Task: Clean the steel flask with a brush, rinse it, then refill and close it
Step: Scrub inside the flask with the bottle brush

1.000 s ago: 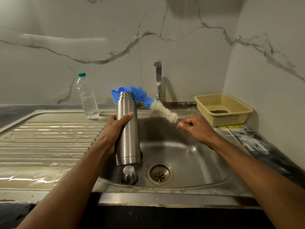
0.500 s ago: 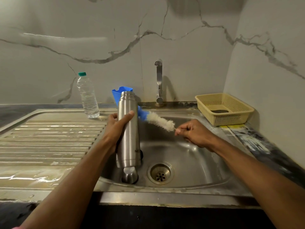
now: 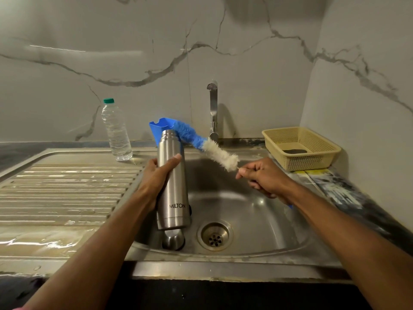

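Half a second ago the blue part of the brush point(image 3: 202, 144) was almost all inside the steel flask point(image 3: 172, 182), and only the white bristles showed; now most of the blue bristles are out again and curve up from the flask mouth toward the upper middle of the frame. The right hand point(image 3: 262, 177) has also risen a little and moved to the right.

The flask is in the centre of the frame, above the left side of the sink point(image 3: 257, 220), held nearly upright with its mouth open. The left hand point(image 3: 156, 175) holds it around the upper body: the thumb lies across the front and the other fingers are wrapped behind. The fingers of the right hand are clenched around the thin handle of the brush, just below the white bristles, and a blue end of the handle shows under the wrist.

Below the flask a steel cap point(image 3: 173, 240) stands on the sink floor, beside the drain point(image 3: 215, 236). Behind the flask is a blue plastic holder point(image 3: 159, 127), and the tap point(image 3: 213, 110) is right of it. A plastic water bottle point(image 3: 116, 130) with a green cap stands on the wet draining board point(image 3: 67, 191) at the left. At the right of the frame, a beige basket point(image 3: 301, 148) sits on the worktop point(image 3: 335, 189).
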